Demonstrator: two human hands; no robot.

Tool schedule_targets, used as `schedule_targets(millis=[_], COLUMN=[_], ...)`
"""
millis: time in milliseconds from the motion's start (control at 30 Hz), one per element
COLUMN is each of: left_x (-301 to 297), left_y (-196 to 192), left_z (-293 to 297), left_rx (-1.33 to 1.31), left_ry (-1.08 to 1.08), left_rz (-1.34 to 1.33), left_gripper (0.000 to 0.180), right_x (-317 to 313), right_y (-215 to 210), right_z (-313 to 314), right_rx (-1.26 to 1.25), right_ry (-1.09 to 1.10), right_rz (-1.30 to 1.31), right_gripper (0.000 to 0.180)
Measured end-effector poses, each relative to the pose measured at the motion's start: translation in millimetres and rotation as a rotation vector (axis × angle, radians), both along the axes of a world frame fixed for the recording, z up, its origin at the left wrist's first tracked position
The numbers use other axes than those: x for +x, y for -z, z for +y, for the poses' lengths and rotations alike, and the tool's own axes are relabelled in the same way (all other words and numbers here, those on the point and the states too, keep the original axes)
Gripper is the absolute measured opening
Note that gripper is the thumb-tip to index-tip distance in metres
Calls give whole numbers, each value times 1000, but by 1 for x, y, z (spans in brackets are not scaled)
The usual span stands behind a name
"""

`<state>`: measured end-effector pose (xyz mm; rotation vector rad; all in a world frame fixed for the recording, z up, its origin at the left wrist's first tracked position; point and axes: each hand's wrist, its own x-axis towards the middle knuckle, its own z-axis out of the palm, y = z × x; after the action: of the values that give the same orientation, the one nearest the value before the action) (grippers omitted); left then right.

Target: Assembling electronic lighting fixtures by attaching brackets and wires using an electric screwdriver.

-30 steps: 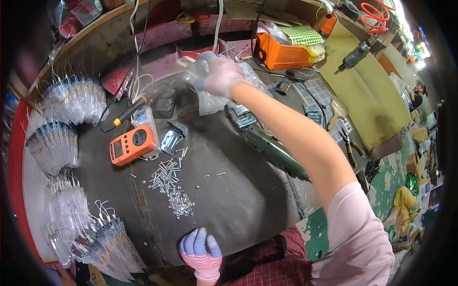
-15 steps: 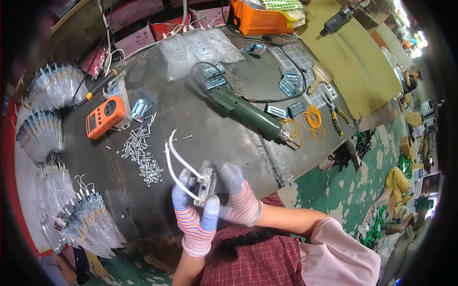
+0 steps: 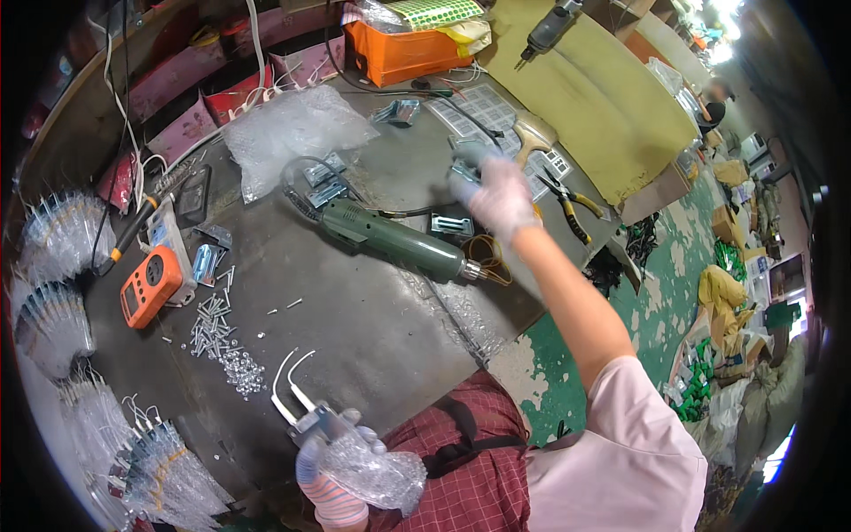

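My left hand [image 3: 330, 488], in a striped knit glove, is closed round a small metal part with two white cables [image 3: 316, 424] at the table's near edge, in front of my lap. Clear bubble wrap [image 3: 377, 474] covers the part's lower portion, while its cables stick out toward the table. My gloved right hand [image 3: 498, 197] is stretched out to the far right, smeared by motion, its fingers over the shiny metal brackets; whether it grips one is unclear. Just below it lie another bracket [image 3: 452, 224] and yellow rubber bands [image 3: 498, 264].
A green electric screwdriver [image 3: 390, 235] lies mid-table. Screws [image 3: 210, 328] and nuts [image 3: 242, 372] are heaped at left, near an orange meter [image 3: 152, 282]. Pliers [image 3: 572, 208] and a wooden-handled brush [image 3: 534, 137] lie at right. Bubble-wrap sheets [image 3: 284, 137] and an orange box [image 3: 408, 55] are at the back.
My left hand has drawn nearer my lap with the cabled part, which now has bubble wrap round it. My right hand has left the part and swung to the far right. The view has shifted.
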<state>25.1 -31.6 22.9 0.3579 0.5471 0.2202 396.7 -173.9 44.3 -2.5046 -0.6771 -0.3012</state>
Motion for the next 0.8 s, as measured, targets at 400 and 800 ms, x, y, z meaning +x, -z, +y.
schedule_targets(millis=[400, 800], left_x=[17, 4], left_y=[8, 19], left_z=[14, 24], left_rx=[21, 49], left_ry=[0, 58], left_rz=[-26, 49], left_gripper=[63, 53], right_x=[-124, -151], right_y=[-2, 8], right_z=[21, 27], right_rx=[619, -65], right_ry=[-531, -795], right_rz=[1171, -142], right_gripper=[81, 28])
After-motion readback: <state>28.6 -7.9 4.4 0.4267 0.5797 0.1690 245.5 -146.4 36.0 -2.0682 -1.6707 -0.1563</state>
